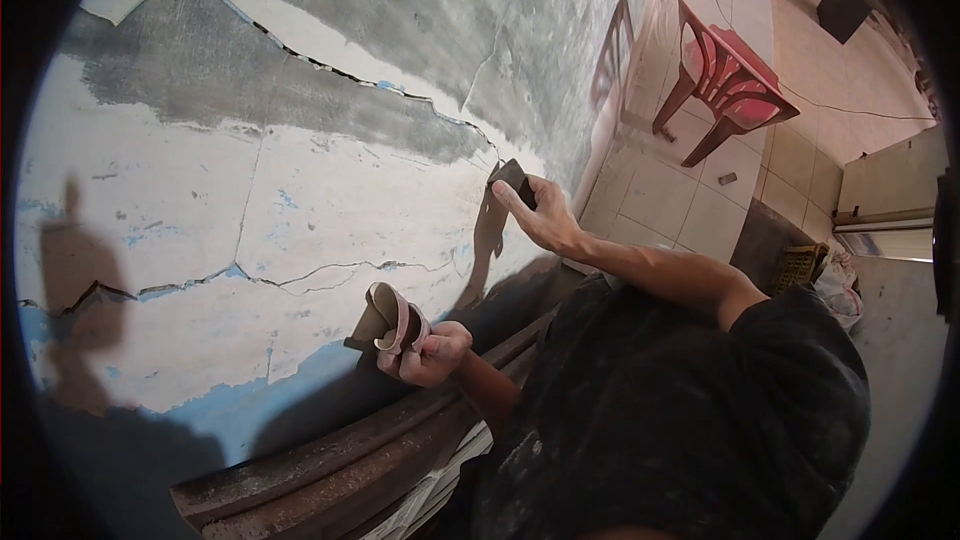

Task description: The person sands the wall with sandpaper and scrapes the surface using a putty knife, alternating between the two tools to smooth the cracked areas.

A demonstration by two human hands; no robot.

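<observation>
My right hand reaches to the cracked wall and pinches a small dark grey rectangular piece between thumb and fingers. That piece is at the wall surface, by the lower end of a long crack. My left hand is closed around a curled sheet, brownish inside with a pale, dusty outer face. It is held a little away from the wall. Whether the curled sheet is sandpaper, I cannot tell. White patches, grey plaster and flaking blue paint cover the wall.
Long brown boards lie along the wall's foot, below my left hand. A red plastic chair stands on the tiled floor. A yellow crate and a white plastic bag sit behind my arm. A thin cable crosses the floor.
</observation>
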